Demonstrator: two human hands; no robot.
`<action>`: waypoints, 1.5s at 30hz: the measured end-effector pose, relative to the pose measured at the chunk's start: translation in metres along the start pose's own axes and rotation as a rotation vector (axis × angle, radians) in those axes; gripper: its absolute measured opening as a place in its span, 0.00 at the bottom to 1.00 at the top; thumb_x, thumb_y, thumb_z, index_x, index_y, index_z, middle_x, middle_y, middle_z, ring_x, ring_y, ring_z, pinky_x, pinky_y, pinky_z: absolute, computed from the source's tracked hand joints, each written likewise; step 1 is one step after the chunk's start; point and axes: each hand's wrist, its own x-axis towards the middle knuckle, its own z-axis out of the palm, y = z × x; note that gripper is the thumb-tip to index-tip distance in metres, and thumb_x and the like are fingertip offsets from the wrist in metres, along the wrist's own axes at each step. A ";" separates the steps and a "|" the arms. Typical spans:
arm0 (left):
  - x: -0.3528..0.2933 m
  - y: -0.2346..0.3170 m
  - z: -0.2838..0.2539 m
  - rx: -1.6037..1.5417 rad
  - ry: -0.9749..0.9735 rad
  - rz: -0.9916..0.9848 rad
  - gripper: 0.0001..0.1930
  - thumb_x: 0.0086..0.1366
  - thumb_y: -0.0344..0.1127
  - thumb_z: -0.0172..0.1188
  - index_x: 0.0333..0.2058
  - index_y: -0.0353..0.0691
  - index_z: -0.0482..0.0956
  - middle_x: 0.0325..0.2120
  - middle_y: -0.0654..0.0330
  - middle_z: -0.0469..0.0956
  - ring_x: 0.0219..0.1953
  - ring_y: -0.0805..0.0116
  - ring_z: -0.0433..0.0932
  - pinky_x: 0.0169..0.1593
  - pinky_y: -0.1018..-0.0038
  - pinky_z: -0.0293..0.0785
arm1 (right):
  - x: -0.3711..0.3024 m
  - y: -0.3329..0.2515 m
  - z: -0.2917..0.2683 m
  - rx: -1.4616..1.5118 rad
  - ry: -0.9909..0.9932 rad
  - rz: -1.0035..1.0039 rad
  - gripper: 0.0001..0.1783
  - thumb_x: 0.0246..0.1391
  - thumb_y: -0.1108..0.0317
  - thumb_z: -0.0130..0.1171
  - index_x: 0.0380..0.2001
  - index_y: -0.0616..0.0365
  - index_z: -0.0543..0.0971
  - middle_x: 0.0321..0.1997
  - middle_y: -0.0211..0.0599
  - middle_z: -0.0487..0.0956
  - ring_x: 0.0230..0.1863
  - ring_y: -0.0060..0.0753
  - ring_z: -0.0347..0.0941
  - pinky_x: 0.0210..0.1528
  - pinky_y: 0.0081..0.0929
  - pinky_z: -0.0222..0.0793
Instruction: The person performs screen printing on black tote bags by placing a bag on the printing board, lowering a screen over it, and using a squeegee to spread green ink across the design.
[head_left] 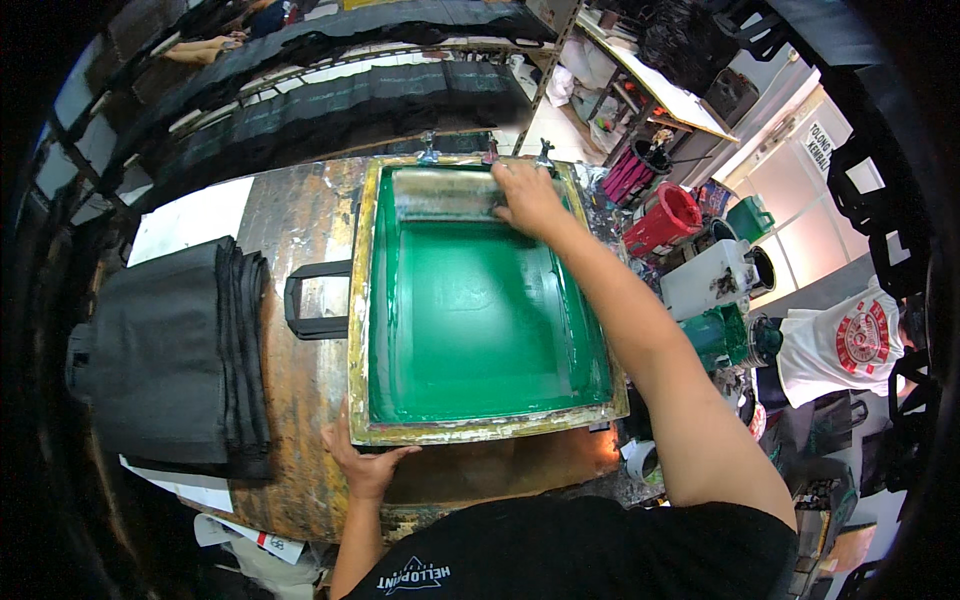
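A screen printing frame [490,433] with a worn, ink-stained wooden border lies in front of me, its mesh [480,310] coated in green ink. My right hand [530,200] is closed on the right end of a wide squeegee [440,195] at the frame's far end; the squeegee looks slightly blurred. At the near left corner, my left hand [362,465] grips the frame, thumb along the near edge and fingers by the left side. A black bag handle [290,305] sticks out from under the frame's left side; the rest of that bag is hidden.
A stack of black fabric bags [160,350] lies on the stained wooden table [310,210] at left. Clamps [428,150] stand at the frame's far edge. To the right are a red bucket [672,215], a white jug [700,280] and a green-stained container [715,338]. Another person's white shirt [840,340] shows farther right.
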 end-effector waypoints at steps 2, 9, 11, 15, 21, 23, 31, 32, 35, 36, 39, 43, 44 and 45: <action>0.000 -0.001 -0.003 0.062 -0.001 0.041 0.70 0.24 0.63 0.86 0.68 0.31 0.69 0.51 0.52 0.81 0.45 0.53 0.71 0.56 0.58 0.66 | 0.031 0.015 0.012 0.048 -0.093 -0.007 0.37 0.46 0.57 0.77 0.57 0.52 0.70 0.54 0.44 0.78 0.61 0.52 0.73 0.60 0.53 0.65; 0.003 0.003 -0.005 0.103 0.004 -0.018 0.64 0.25 0.62 0.87 0.63 0.33 0.75 0.45 0.54 0.75 0.47 0.53 0.69 0.55 0.54 0.64 | 0.091 0.050 0.025 0.083 -0.330 0.003 0.37 0.48 0.55 0.78 0.58 0.52 0.71 0.57 0.46 0.81 0.63 0.54 0.74 0.61 0.58 0.67; 0.008 0.012 -0.011 0.238 -0.010 -0.031 0.60 0.25 0.62 0.87 0.60 0.37 0.78 0.43 0.55 0.70 0.47 0.52 0.67 0.56 0.52 0.63 | 0.092 0.047 0.019 0.068 -0.317 0.008 0.36 0.48 0.55 0.78 0.57 0.52 0.71 0.57 0.45 0.81 0.63 0.54 0.75 0.60 0.58 0.67; 0.008 0.016 -0.013 0.269 -0.047 -0.067 0.55 0.25 0.62 0.87 0.55 0.43 0.82 0.42 0.56 0.65 0.48 0.51 0.66 0.58 0.49 0.59 | 0.067 0.042 0.007 0.143 -0.069 0.019 0.33 0.48 0.59 0.76 0.55 0.52 0.72 0.55 0.43 0.79 0.61 0.53 0.74 0.60 0.58 0.67; 0.021 0.028 -0.024 0.444 -0.175 0.001 0.57 0.30 0.69 0.83 0.59 0.41 0.80 0.47 0.52 0.65 0.53 0.46 0.65 0.61 0.47 0.58 | 0.047 0.031 0.003 0.042 0.164 0.025 0.34 0.43 0.64 0.76 0.54 0.50 0.72 0.48 0.39 0.78 0.56 0.47 0.73 0.58 0.49 0.65; 0.038 0.038 -0.029 0.453 -0.173 0.025 0.60 0.33 0.74 0.79 0.63 0.40 0.77 0.50 0.50 0.66 0.55 0.45 0.65 0.62 0.46 0.58 | 0.045 0.026 0.003 0.025 0.199 0.028 0.33 0.43 0.65 0.76 0.53 0.50 0.72 0.48 0.38 0.78 0.56 0.46 0.73 0.57 0.48 0.64; 0.157 0.063 -0.010 0.202 -0.057 0.342 0.50 0.51 0.75 0.70 0.63 0.41 0.79 0.51 0.48 0.72 0.56 0.48 0.69 0.63 0.50 0.58 | 0.045 0.012 0.024 -0.068 0.242 0.072 0.30 0.45 0.66 0.72 0.54 0.49 0.74 0.47 0.36 0.76 0.54 0.43 0.72 0.55 0.46 0.64; 0.173 0.064 0.000 0.197 -0.051 0.392 0.47 0.54 0.73 0.70 0.61 0.41 0.80 0.50 0.49 0.73 0.55 0.49 0.70 0.63 0.50 0.58 | 0.041 0.009 0.028 -0.076 0.279 0.060 0.26 0.49 0.68 0.68 0.53 0.49 0.76 0.44 0.35 0.77 0.53 0.42 0.73 0.54 0.46 0.64; 0.229 0.076 0.040 0.224 -0.130 0.483 0.39 0.59 0.66 0.70 0.58 0.41 0.82 0.50 0.50 0.75 0.56 0.50 0.71 0.63 0.52 0.59 | 0.029 0.010 0.053 -0.137 0.326 0.062 0.19 0.55 0.69 0.60 0.52 0.49 0.77 0.42 0.35 0.77 0.51 0.41 0.73 0.52 0.45 0.65; 0.247 0.077 0.056 0.235 -0.130 0.522 0.37 0.59 0.65 0.70 0.58 0.41 0.82 0.50 0.51 0.76 0.56 0.50 0.71 0.62 0.53 0.61 | 0.027 0.009 0.060 -0.161 0.334 0.063 0.18 0.57 0.68 0.59 0.52 0.49 0.77 0.42 0.35 0.77 0.51 0.41 0.73 0.52 0.44 0.65; 0.309 0.073 0.108 0.288 -0.083 0.614 0.35 0.61 0.64 0.70 0.56 0.42 0.83 0.49 0.51 0.77 0.56 0.49 0.72 0.61 0.54 0.64 | 0.035 0.009 0.049 -0.116 0.268 0.029 0.18 0.59 0.69 0.55 0.54 0.48 0.77 0.42 0.34 0.77 0.49 0.41 0.74 0.51 0.43 0.65; 0.373 0.066 0.156 0.509 -0.120 0.717 0.40 0.62 0.72 0.62 0.54 0.37 0.83 0.51 0.50 0.78 0.57 0.50 0.73 0.63 0.50 0.65 | 0.054 0.040 0.025 -0.021 -0.057 -0.010 0.22 0.54 0.60 0.68 0.54 0.44 0.80 0.48 0.34 0.82 0.55 0.43 0.77 0.55 0.46 0.68; 0.382 0.066 0.162 0.569 -0.199 0.692 0.42 0.62 0.74 0.60 0.53 0.36 0.83 0.51 0.49 0.79 0.58 0.49 0.74 0.63 0.50 0.66 | 0.059 0.043 0.014 0.009 -0.186 0.000 0.24 0.52 0.58 0.71 0.53 0.43 0.81 0.49 0.34 0.83 0.56 0.43 0.78 0.56 0.47 0.68; 0.389 0.070 0.171 0.590 -0.251 0.656 0.42 0.62 0.75 0.58 0.50 0.35 0.84 0.49 0.49 0.80 0.56 0.49 0.76 0.61 0.51 0.69 | 0.059 0.054 0.015 -0.027 -0.172 0.037 0.27 0.46 0.54 0.78 0.51 0.42 0.84 0.49 0.34 0.86 0.56 0.43 0.81 0.55 0.49 0.73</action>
